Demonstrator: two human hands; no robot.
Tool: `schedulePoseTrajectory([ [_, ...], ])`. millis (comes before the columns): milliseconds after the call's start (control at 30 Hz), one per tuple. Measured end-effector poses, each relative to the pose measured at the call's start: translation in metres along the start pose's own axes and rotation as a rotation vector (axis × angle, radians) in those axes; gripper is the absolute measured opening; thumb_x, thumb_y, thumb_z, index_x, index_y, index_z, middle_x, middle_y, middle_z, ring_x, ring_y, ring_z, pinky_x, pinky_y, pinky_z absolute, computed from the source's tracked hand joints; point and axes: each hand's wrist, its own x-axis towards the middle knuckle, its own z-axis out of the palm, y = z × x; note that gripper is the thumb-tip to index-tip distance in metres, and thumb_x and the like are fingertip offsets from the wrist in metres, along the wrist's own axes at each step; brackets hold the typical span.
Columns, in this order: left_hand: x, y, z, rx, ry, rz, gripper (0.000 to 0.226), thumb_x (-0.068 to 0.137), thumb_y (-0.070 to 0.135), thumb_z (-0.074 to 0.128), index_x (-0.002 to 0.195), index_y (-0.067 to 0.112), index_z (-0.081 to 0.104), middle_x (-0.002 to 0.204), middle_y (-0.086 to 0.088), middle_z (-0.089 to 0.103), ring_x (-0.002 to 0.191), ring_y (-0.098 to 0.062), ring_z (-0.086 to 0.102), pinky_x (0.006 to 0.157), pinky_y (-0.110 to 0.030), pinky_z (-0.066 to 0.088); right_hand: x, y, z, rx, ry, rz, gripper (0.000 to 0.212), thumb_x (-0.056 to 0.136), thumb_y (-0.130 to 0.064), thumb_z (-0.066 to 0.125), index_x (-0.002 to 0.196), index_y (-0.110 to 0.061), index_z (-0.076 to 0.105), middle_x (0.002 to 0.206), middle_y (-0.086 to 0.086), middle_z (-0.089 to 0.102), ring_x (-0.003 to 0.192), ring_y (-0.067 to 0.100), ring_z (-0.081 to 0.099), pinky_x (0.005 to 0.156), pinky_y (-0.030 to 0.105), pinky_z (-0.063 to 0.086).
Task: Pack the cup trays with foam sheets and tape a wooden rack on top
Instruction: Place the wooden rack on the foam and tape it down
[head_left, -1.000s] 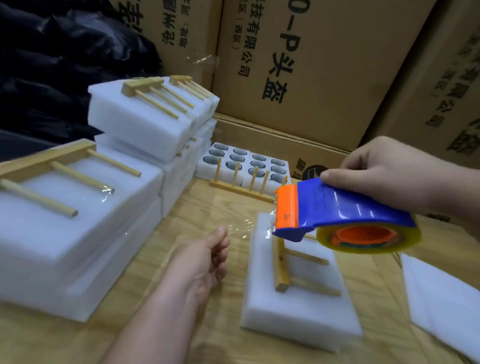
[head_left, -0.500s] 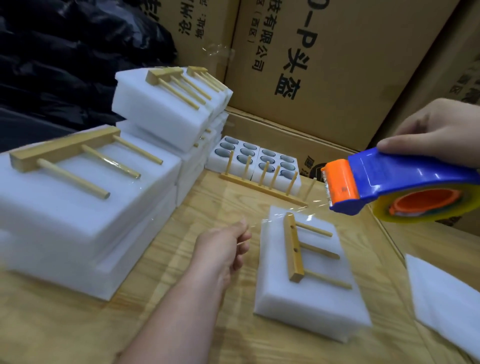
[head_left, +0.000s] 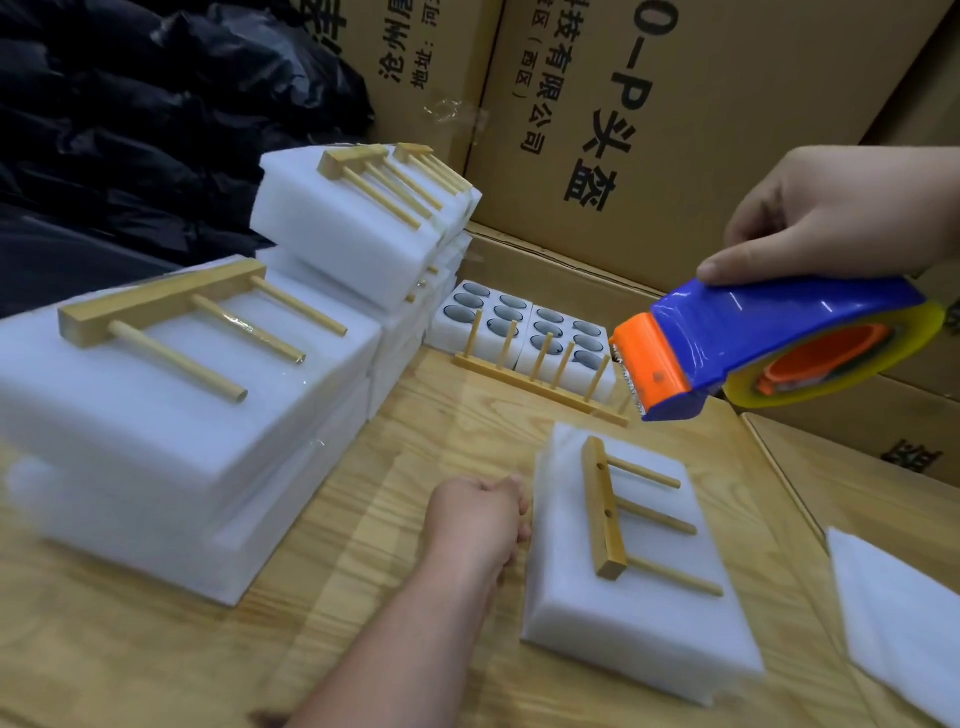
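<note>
Tape dispenser (head_left: 769, 343) — blue, orange nose

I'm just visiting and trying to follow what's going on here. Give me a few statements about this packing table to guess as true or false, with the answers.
1. The right hand holds a blue and orange tape dispenser. True.
2. The dispenser rests on the table. False: it is held in the air.
3. A wooden rack lies on the foam pack beside the left hand. True.
4. The cup trays at the back are covered with foam. False: their cups show.
</note>
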Motion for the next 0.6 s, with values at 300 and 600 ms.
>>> schedulePoseTrajectory([
  [300, 0.002, -0.004, 0.003, 0.233, -0.026, 0.070, 0.032, 0.095, 0.024, 0.067, 0.065, 0.013, 0.064, 0.047, 0.000, 0.062, 0.040, -0.017, 0.059, 0.049, -0.026, 0.052, 0.016, -0.017, 0.002, -0.089, -0.044, -0.080, 0.055, 0.064, -0.073, 0.060, 0.089, -0.026, 0.071, 0.071, -0.008, 0.075, 0.065, 0.009, 0.073, 0.056, 0.027, 0.055],
  [600, -0.001, -0.002, 0.003, 0.479, -0.034, 0.172, 0.035, 0.088, 0.028, 0.061, 0.057, 0.013, 0.057, 0.060, -0.013, 0.070, 0.055, -0.033, 0.070, 0.057, -0.039, 0.060, 0.023, -0.014, 0.004, -0.077, -0.070, -0.075, 0.055, 0.063, -0.071, 0.061, 0.091, -0.025, 0.071, 0.072, -0.007, 0.076, 0.066, 0.010, 0.074, 0.056, 0.025, 0.055],
])
